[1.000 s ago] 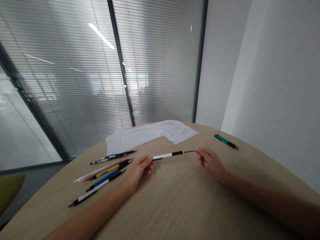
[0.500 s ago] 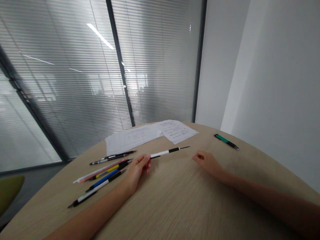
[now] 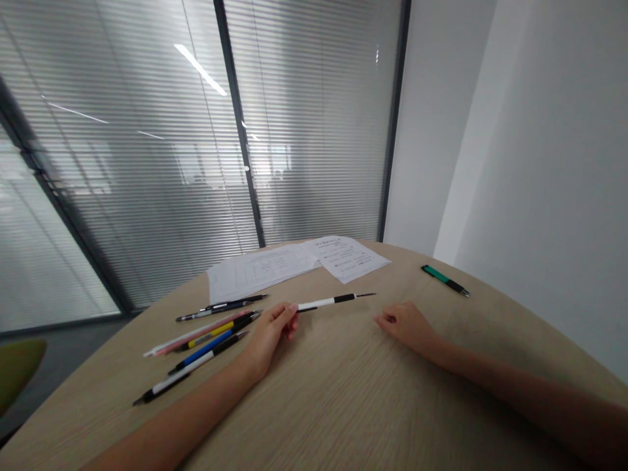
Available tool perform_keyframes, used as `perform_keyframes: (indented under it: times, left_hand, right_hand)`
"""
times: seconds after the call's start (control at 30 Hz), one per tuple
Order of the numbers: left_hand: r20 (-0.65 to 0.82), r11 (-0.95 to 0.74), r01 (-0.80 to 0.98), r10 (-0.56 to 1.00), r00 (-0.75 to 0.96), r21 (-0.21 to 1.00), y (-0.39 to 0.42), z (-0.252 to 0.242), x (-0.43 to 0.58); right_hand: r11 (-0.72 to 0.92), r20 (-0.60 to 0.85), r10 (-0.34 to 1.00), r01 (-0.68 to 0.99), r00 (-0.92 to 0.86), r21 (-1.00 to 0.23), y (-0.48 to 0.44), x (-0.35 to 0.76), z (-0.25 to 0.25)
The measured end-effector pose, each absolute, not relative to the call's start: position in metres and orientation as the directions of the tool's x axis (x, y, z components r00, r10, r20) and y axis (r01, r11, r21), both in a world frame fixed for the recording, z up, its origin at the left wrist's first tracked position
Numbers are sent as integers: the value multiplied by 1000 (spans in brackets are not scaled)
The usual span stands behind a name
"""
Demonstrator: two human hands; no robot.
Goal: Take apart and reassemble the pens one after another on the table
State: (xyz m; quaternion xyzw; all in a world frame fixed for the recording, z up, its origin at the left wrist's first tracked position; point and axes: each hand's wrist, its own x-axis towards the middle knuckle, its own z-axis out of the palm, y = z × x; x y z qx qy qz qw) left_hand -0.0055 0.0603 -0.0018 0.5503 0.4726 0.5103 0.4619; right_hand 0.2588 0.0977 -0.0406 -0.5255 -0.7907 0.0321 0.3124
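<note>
My left hand (image 3: pixel 275 330) grips a white pen (image 3: pixel 318 303) with a black grip section. From the pen's open front end a thin dark refill (image 3: pixel 366 294) sticks out to the right. A short way to the right of that refill, apart from it, my right hand (image 3: pixel 405 322) is closed in a pinch; whatever lies between its fingertips is too small to make out. Left of my left hand lie several pens, among them a white one (image 3: pixel 184 374), a blue one (image 3: pixel 203 351), a yellow one (image 3: pixel 210 335) and a pink one (image 3: pixel 201 333).
Dark pens (image 3: pixel 220 307) lie behind the coloured ones. Printed sheets (image 3: pixel 265 267) cover part of the far side of the round wooden table (image 3: pixel 333 405). A green and black pen (image 3: pixel 444 280) rests at the far right. Part of a green chair (image 3: pixel 19 373) shows at the left.
My right hand has shifted slightly down in the view and turned a little. The left hand and its pen stay almost in place, with the refill still sticking out.
</note>
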Motion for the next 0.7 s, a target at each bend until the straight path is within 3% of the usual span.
perform_keyframes:
  times: [0.1,0.33,0.53,0.7]
  left_hand:
    - [125,-126,29,992,21,992,60,-2,-5]
    - [125,-125,-23,992,7,992,61,-3,-5]
    - [124,-124,-16,992,19,992,62,-2,-6]
    - [96,-98,30,994,55,995,58,1,-4]
  right_hand:
    - [418,424,872,822,-244,-386,97,258,-38]
    - [355,411,903,752,-122,-555,100,262,-37]
    - [398,398,910,501,-113,-768,99,263,-34]
    - [489,442,872,361,-211,-794,94,263,-34]
